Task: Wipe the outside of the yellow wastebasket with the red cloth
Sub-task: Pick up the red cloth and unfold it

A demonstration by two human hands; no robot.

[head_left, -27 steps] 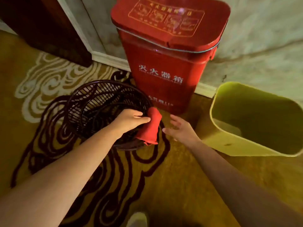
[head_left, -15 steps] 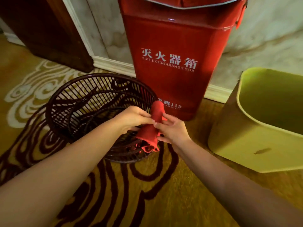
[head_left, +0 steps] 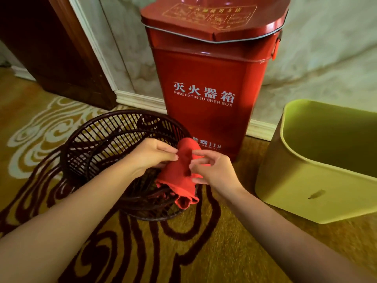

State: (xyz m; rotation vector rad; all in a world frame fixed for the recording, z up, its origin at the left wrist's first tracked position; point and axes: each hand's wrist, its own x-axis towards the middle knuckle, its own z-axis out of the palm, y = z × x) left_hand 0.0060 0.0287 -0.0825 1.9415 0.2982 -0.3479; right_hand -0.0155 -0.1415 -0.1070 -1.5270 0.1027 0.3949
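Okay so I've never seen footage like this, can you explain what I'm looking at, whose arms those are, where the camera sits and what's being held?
There is no machine here. The camera is worn on a person's head, looking forward and down, so the two bare arms reaching in from the bottom are the wearer's own. The left hand and the right hand both pinch a bunched red cloth, held above the near edge of a dark slatted basket. Everything stands on a patterned carpet. Behind the hands is a red fire extinguisher box against the wall. To the right stands the yellow wastebasket, which neither hand nor the cloth touches yet.
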